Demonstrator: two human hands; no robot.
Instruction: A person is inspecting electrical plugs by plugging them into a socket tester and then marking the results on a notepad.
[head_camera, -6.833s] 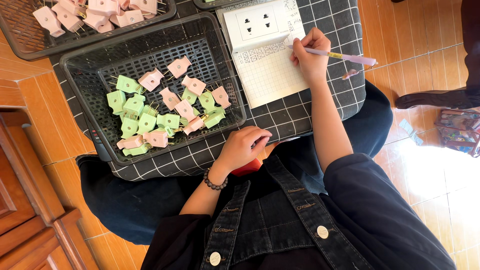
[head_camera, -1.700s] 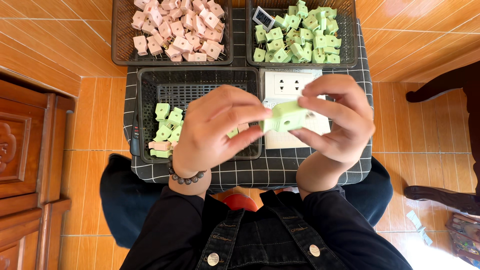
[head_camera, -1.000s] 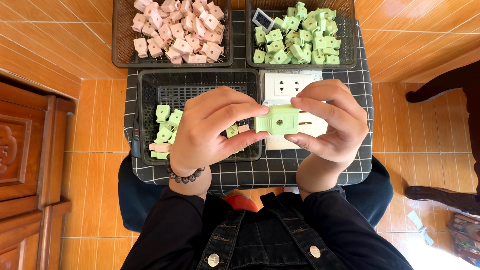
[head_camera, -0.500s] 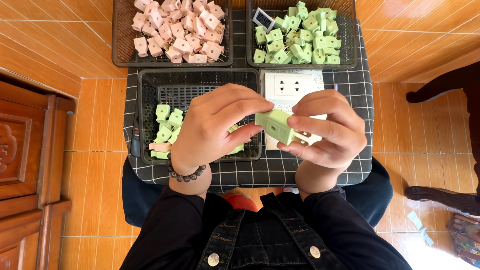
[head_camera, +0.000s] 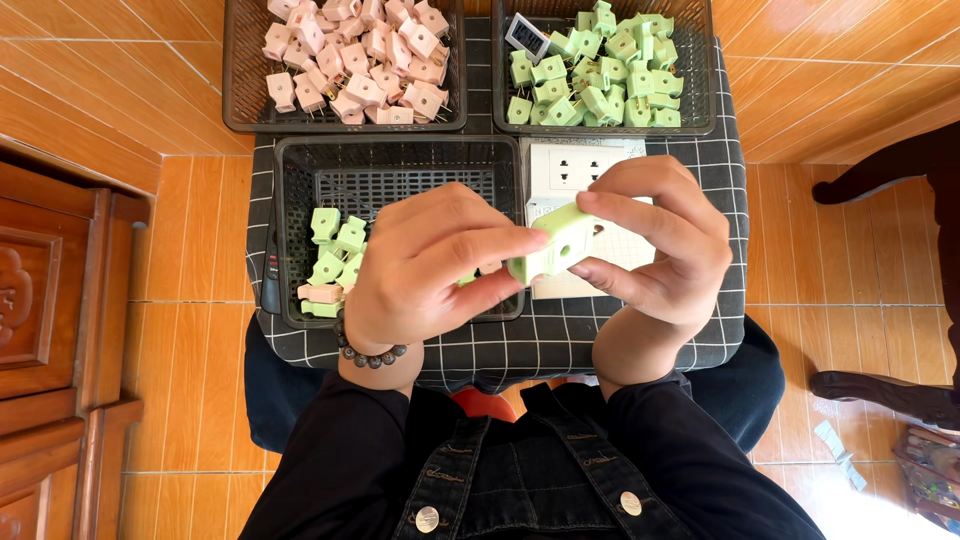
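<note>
The small plastic plug adapter (head_camera: 555, 242) between both hands is pale green. One black wire basket (head_camera: 345, 120) holds pale pink plugs (head_camera: 355, 55), another black wire basket (head_camera: 602, 127) pale green plugs (head_camera: 600, 72). The cloth (head_camera: 560, 345) is black with a thin white grid. The floor tiles (head_camera: 200, 250) are orange.
</note>
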